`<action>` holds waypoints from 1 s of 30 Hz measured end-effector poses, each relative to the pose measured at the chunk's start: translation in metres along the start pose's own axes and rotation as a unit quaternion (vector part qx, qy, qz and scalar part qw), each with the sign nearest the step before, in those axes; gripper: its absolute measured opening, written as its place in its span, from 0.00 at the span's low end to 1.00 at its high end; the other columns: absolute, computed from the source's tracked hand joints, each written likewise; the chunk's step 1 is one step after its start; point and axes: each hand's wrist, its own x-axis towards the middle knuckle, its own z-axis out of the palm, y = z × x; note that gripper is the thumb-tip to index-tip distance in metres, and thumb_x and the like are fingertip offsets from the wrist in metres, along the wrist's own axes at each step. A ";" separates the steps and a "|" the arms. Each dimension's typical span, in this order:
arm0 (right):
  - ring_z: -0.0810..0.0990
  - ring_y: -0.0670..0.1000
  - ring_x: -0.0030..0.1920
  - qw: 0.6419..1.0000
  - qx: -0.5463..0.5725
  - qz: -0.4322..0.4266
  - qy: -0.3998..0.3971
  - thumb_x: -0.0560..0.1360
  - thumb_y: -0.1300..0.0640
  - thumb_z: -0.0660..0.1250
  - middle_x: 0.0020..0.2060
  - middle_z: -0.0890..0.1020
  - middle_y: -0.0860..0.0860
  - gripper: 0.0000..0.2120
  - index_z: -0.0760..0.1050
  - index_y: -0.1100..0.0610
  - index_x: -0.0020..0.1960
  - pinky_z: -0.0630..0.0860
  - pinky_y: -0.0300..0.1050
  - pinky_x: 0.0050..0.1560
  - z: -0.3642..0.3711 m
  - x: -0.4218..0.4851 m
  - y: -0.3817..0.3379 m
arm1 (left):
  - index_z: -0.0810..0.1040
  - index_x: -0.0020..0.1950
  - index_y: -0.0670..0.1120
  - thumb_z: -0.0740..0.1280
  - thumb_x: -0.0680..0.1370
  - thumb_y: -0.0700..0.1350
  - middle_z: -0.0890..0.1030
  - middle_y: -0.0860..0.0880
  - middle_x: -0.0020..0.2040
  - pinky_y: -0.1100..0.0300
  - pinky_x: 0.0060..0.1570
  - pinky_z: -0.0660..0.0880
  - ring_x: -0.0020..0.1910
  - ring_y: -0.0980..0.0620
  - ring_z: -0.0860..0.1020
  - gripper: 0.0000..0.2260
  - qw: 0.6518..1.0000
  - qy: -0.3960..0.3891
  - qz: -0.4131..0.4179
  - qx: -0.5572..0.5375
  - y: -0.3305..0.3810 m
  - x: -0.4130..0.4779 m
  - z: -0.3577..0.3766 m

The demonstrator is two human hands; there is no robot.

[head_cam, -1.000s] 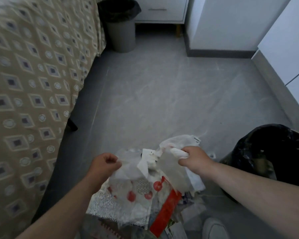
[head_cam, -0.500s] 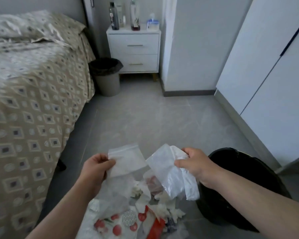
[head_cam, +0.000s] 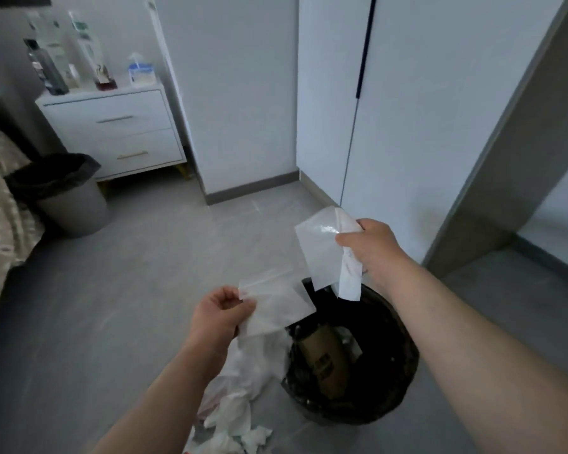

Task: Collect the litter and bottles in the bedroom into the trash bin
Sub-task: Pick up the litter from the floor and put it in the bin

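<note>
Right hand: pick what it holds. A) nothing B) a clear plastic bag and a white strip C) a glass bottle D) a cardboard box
B: the right hand grips a clear plastic bag, with a white strip hanging down beside it.

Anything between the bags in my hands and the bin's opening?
Nothing visible. The right hand holds a clear plastic bag with a white paper strip above the black-lined trash bin's far rim. The left hand holds a clear zip bag at its left rim. The mouth is open, with a brown cardboard box inside.
</note>
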 end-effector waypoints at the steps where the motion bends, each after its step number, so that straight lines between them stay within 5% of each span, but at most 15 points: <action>1: 0.77 0.55 0.40 1.000 0.006 0.007 0.013 0.69 0.61 0.69 0.41 0.78 0.57 0.11 0.77 0.64 0.49 0.73 0.46 0.38 -0.010 0.004 0.006 | 0.75 0.37 0.44 0.70 0.72 0.32 0.79 0.46 0.31 0.60 0.30 0.72 0.30 0.49 0.76 0.09 1.000 -0.013 -0.001 0.017 -0.005 0.003 0.019; 6: 0.80 0.57 0.42 0.998 0.030 0.052 0.034 0.69 0.63 0.68 0.44 0.80 0.59 0.09 0.78 0.63 0.49 0.74 0.43 0.35 -0.038 0.015 0.033 | 0.77 0.39 0.43 0.70 0.72 0.34 0.79 0.46 0.32 0.64 0.24 0.71 0.27 0.51 0.74 0.06 0.993 -0.003 -0.021 0.118 -0.045 0.009 0.087; 9: 0.79 0.56 0.41 0.997 0.032 0.070 0.027 0.70 0.63 0.67 0.44 0.79 0.58 0.09 0.77 0.63 0.50 0.72 0.41 0.32 -0.042 0.016 0.043 | 0.79 0.46 0.42 0.71 0.71 0.36 0.82 0.46 0.40 0.61 0.34 0.75 0.33 0.50 0.77 0.05 0.983 0.015 -0.024 0.183 -0.068 0.011 0.101; 12: 0.78 0.56 0.40 0.996 0.037 0.076 0.020 0.70 0.63 0.68 0.42 0.78 0.57 0.08 0.77 0.63 0.48 0.72 0.41 0.31 -0.044 0.018 0.047 | 0.75 0.58 0.44 0.71 0.73 0.40 0.79 0.51 0.45 0.66 0.38 0.75 0.41 0.52 0.80 0.14 0.966 -0.010 -0.016 0.258 -0.073 0.005 0.104; 14: 0.77 0.56 0.39 0.997 0.038 0.073 0.007 0.69 0.63 0.68 0.42 0.78 0.57 0.04 0.76 0.60 0.44 0.72 0.42 0.32 -0.046 0.018 0.047 | 0.72 0.66 0.47 0.69 0.75 0.44 0.79 0.51 0.53 0.61 0.51 0.73 0.54 0.51 0.79 0.20 0.944 -0.028 0.029 0.328 -0.069 0.000 0.098; 17: 0.81 0.59 0.42 0.997 0.021 0.066 -0.016 0.69 0.62 0.69 0.45 0.82 0.60 0.09 0.77 0.63 0.49 0.75 0.46 0.37 -0.045 0.014 0.052 | 0.66 0.73 0.47 0.65 0.77 0.48 0.66 0.49 0.74 0.59 0.71 0.59 0.74 0.53 0.61 0.24 0.872 -0.047 0.143 0.465 -0.066 -0.005 0.075; 20: 0.83 0.58 0.43 0.997 -0.010 0.054 -0.058 0.69 0.62 0.70 0.44 0.82 0.59 0.10 0.78 0.61 0.50 0.77 0.45 0.37 -0.030 0.007 0.063 | 0.51 0.78 0.46 0.64 0.74 0.61 0.48 0.50 0.79 0.57 0.75 0.47 0.77 0.54 0.43 0.39 0.804 -0.101 0.142 0.569 -0.076 -0.007 0.052; 23: 0.77 0.50 0.33 0.981 -0.153 0.025 -0.117 0.68 0.61 0.70 0.33 0.78 0.51 0.04 0.78 0.56 0.43 0.68 0.38 0.29 -0.003 -0.002 0.090 | 0.41 0.78 0.46 0.64 0.69 0.67 0.36 0.51 0.77 0.59 0.73 0.41 0.73 0.57 0.32 0.49 0.789 -0.146 0.105 0.588 -0.090 -0.011 0.038; 26: 0.73 0.51 0.33 0.952 -0.269 0.006 -0.145 0.67 0.58 0.69 0.29 0.71 0.49 0.10 0.68 0.54 0.32 0.63 0.43 0.31 0.022 -0.008 0.124 | 0.37 0.77 0.48 0.65 0.66 0.69 0.30 0.54 0.74 0.58 0.74 0.41 0.72 0.57 0.28 0.53 0.789 -0.145 0.116 0.585 -0.097 -0.014 0.032; 28: 0.77 0.53 0.40 0.944 -0.298 0.002 -0.145 0.68 0.51 0.68 0.34 0.75 0.48 0.09 0.70 0.53 0.36 0.67 0.44 0.34 0.035 -0.015 0.140 | 0.36 0.77 0.49 0.65 0.64 0.70 0.29 0.55 0.73 0.59 0.73 0.40 0.72 0.57 0.28 0.55 0.789 -0.138 0.124 0.586 -0.098 -0.014 0.030; 30: 0.79 0.53 0.52 0.938 -0.302 0.010 -0.170 0.66 0.39 0.67 0.48 0.80 0.48 0.19 0.74 0.50 0.51 0.74 0.45 0.47 0.050 -0.023 0.153 | 0.35 0.76 0.48 0.64 0.64 0.70 0.28 0.54 0.73 0.60 0.72 0.38 0.72 0.56 0.27 0.55 0.786 -0.138 0.126 0.590 -0.098 -0.015 0.030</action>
